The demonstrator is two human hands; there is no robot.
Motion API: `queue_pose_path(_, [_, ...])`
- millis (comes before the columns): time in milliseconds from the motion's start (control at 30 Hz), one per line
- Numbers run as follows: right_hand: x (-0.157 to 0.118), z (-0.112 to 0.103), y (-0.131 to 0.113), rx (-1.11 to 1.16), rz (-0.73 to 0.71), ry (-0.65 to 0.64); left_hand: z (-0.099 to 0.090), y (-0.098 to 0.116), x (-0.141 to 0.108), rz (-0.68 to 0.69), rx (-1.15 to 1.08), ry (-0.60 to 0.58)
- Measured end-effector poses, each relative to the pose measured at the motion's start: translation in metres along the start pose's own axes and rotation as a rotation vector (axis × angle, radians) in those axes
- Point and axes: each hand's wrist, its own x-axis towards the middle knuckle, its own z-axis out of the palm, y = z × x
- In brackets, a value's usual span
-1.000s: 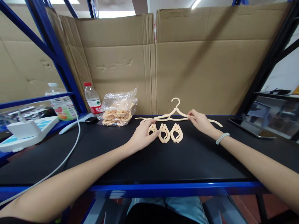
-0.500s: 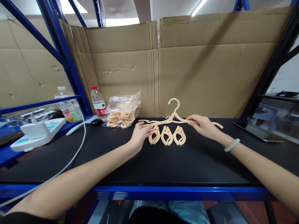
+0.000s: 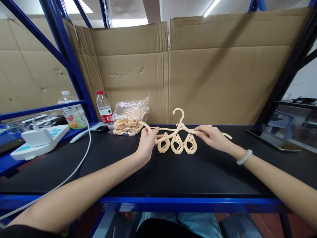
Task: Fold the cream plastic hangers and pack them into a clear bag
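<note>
The left hand [image 3: 146, 143] had its thumb and fingers closed on the left arm of a cream plastic clothes hanger [image 3: 180, 126], whose tip curved up past the fingers. The right hand [image 3: 214, 138] pinched the other arm between thumb and fingertips, the far end poking out beyond the knuckles. Neither grip showed a gap, though the undersides of the fingers were hidden.

The hanger lay directly between the hands, its long axis running left to right with the left arm angled down toward the person and the hook pointing upward. The right fingertips were nearer its centre than the left ones. Just behind it ran a thin cream bar [image 3: 164, 129]; whether that was a separate piece could not be told.

In front, three folded cream plastic hangers [image 3: 177, 152] stood in a row on the black tabletop [image 3: 188, 175], the leftmost just beside the left thumb. Farther left was a clear plastic bag [image 3: 131, 114] of similar cream pieces, then a red-capped clear bottle [image 3: 104, 107]. Brown cardboard [image 3: 223, 76] rose behind everything.
</note>
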Motion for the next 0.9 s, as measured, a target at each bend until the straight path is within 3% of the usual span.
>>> queue_pose_path(67, [-0.001,0.004,-0.007,-0.005,-0.058,-0.039,-0.002,-0.003,0.001,0.061,0.140,-0.081])
queue_pose_path(133, [-0.001,0.007,-0.012,0.003,-0.097,-0.058,-0.004,-0.005,0.000,0.146,0.396,-0.252])
queue_pose_path(200, [-0.002,0.008,-0.014,0.000,-0.117,-0.065,-0.007,-0.005,-0.002,0.284,0.665,-0.447])
queue_pose_path(267, [-0.002,0.008,-0.013,-0.018,-0.138,-0.085,-0.008,-0.003,-0.005,0.445,0.864,-0.551])
queue_pose_path(333, [-0.003,0.007,-0.010,-0.080,-0.173,-0.121,-0.009,0.001,-0.007,0.545,0.976,-0.557])
queue_pose_path(467, [-0.003,0.002,-0.012,-0.474,-0.207,-0.118,-0.008,0.007,-0.006,0.562,1.010,-0.537])
queue_pose_path(600, [-0.005,-0.002,-0.015,-0.753,0.042,-0.073,-0.007,0.007,-0.001,0.476,0.907,-0.522])
queue_pose_path(700, [-0.008,-0.001,-0.011,-0.754,0.140,-0.064,-0.007,0.003,0.004,0.344,0.852,-0.452])
queue_pose_path(800, [-0.009,0.003,-0.006,-0.617,0.063,-0.035,-0.008,0.000,0.008,0.226,0.717,-0.376])
queue_pose_path(900, [-0.007,0.006,-0.006,-0.331,-0.016,0.014,-0.010,-0.002,0.009,0.161,0.479,-0.302])
